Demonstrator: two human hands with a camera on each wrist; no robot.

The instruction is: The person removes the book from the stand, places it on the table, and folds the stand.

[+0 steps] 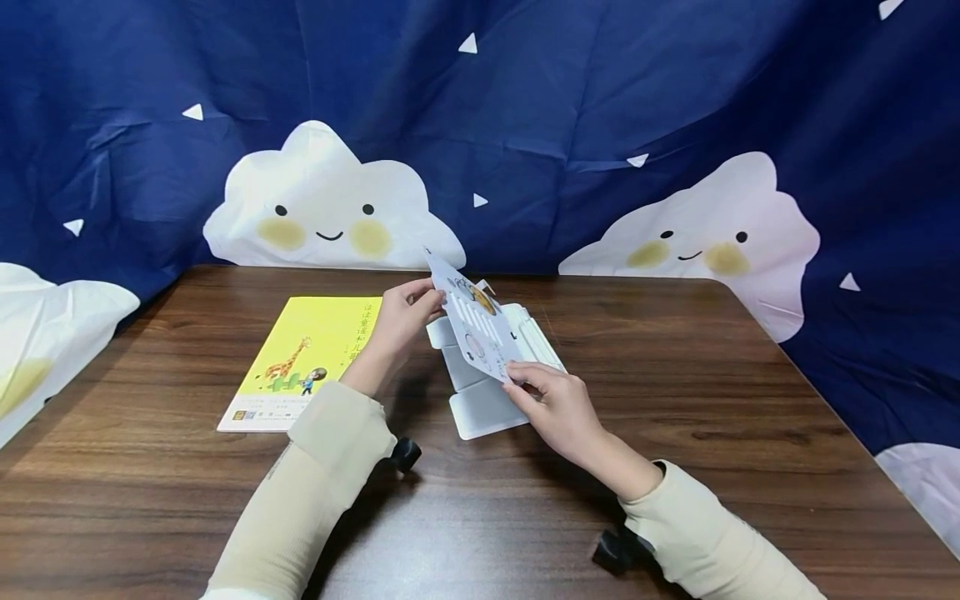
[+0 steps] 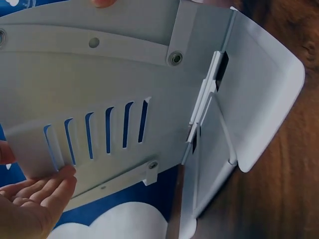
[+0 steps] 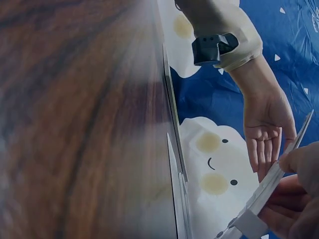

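Observation:
A white metal book stand (image 1: 480, 325) stands partly unfolded in the middle of the table, its printed panel tilted up from a flat base (image 1: 487, 412). My left hand (image 1: 405, 321) holds the panel's left edge, fingers (image 2: 50, 191) against the slotted back and thumb at the rim. My right hand (image 1: 558, 408) pinches the panel's near right corner between thumb and fingers. From the left wrist view, a hinge (image 2: 207, 94) and a wire support (image 2: 224, 124) show between panel and base. In the right wrist view the panel (image 3: 271, 184) appears edge-on.
A yellow book (image 1: 300, 358) with a giraffe on its cover lies flat to the left, partly behind my left forearm. A dark blue curtain (image 1: 525, 100) with smiling clouds hangs behind the brown wooden table (image 1: 735, 400). Black devices (image 1: 615, 552) sit at both wrists.

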